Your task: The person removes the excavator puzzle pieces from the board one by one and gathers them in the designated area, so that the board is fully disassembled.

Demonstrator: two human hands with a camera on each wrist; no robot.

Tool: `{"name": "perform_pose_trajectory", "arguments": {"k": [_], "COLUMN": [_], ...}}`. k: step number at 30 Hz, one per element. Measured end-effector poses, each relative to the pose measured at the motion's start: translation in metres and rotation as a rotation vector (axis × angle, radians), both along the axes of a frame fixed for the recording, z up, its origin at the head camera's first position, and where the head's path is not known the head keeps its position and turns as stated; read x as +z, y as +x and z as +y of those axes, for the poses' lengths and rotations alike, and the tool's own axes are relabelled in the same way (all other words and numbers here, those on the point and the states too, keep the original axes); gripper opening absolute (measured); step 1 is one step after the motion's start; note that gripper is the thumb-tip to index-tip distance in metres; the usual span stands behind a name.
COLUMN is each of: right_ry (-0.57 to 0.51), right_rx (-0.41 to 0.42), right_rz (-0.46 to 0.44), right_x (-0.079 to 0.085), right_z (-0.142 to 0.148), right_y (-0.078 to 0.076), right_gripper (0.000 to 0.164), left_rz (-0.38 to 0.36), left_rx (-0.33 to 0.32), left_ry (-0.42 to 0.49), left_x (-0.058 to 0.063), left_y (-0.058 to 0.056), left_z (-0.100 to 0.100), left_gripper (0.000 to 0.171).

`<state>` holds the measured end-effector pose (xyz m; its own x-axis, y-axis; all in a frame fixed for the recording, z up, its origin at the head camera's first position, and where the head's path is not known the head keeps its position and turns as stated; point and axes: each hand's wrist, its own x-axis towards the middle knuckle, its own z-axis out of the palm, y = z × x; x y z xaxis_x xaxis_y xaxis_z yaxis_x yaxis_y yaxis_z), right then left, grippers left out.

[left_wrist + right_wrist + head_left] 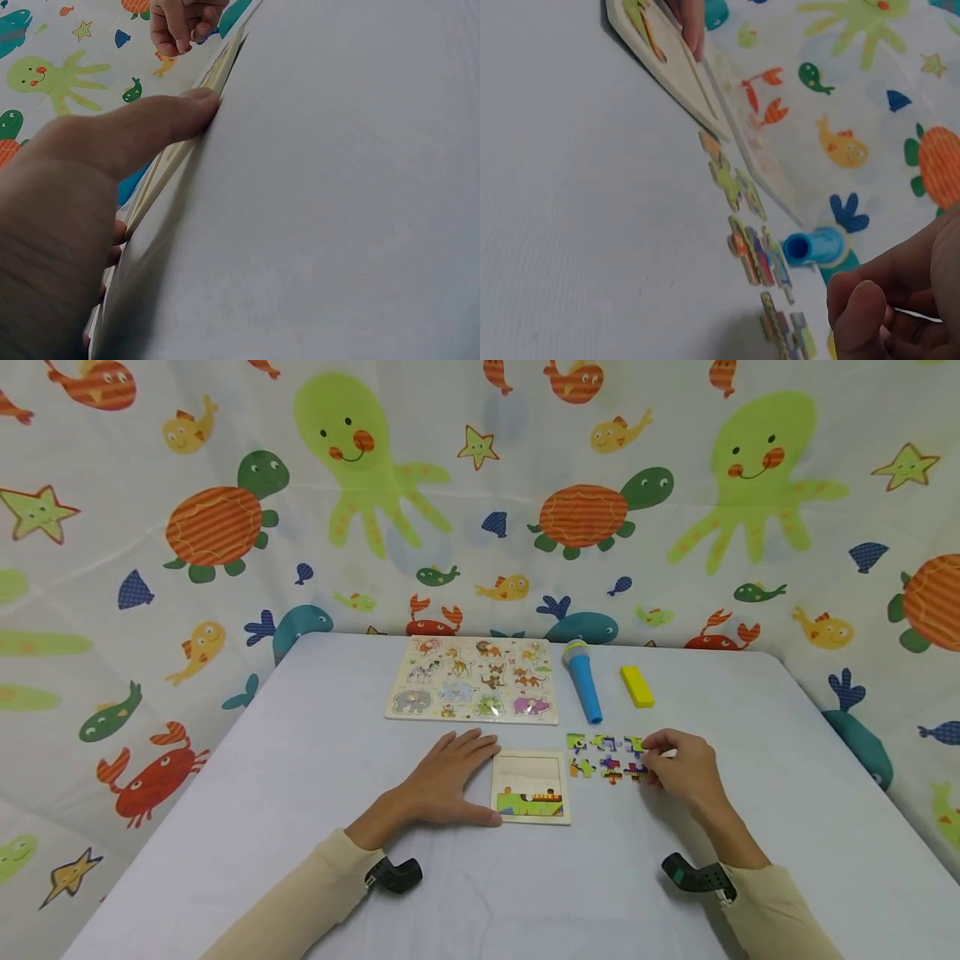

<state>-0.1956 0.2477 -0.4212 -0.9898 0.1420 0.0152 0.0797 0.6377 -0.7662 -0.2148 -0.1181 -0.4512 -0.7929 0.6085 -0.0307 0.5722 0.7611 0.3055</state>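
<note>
My left hand (448, 783) lies at the left side of a small wooden puzzle tray (529, 754), fingers spread and thumb at its near left corner. In the left wrist view the thumb (169, 124) presses on the tray's edge. Fitted pieces (529, 803) fill the tray's near part; bare wood shows in the far part. My right hand (684, 768) hovers at the right end of several loose jigsaw pieces (603, 756), fingers loosely bent. In the right wrist view its thumb (861, 319) lies close to the index finger, with no piece showing between them.
Behind the tray lies a wooden animal puzzle board (442, 679). To its right are a blue toy microphone (583, 685) and a yellow block (637, 686). A white cloth covers the table (525, 893), and a sea-animal curtain (480, 485) hangs at the back and sides.
</note>
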Motion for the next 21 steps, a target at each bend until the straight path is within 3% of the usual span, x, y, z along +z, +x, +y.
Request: {"name": "perform_pose_trajectory", "arguments": {"k": [9, 15, 21], "right_ry": [-0.063, -0.064, -0.126], "right_rx": [0.116, 0.177, 0.232], "right_rz": [0.024, 0.054, 0.024], "right_x": [0.023, 0.029, 0.032], "right_z": [-0.027, -0.043, -0.060], "right_y": [-0.001, 0.000, 0.001], "right_gripper": [0.018, 0.017, 0.017], "left_rz": [0.014, 0.016, 0.017], "left_rx": [-0.002, -0.005, -0.006], "left_ry": [0.001, 0.003, 0.000], "left_x": [0.000, -0.001, -0.003], "left_y": [-0.001, -0.001, -0.002], "left_z": [0.000, 0.000, 0.000], "left_gripper": [0.109, 0.109, 0.110]}}
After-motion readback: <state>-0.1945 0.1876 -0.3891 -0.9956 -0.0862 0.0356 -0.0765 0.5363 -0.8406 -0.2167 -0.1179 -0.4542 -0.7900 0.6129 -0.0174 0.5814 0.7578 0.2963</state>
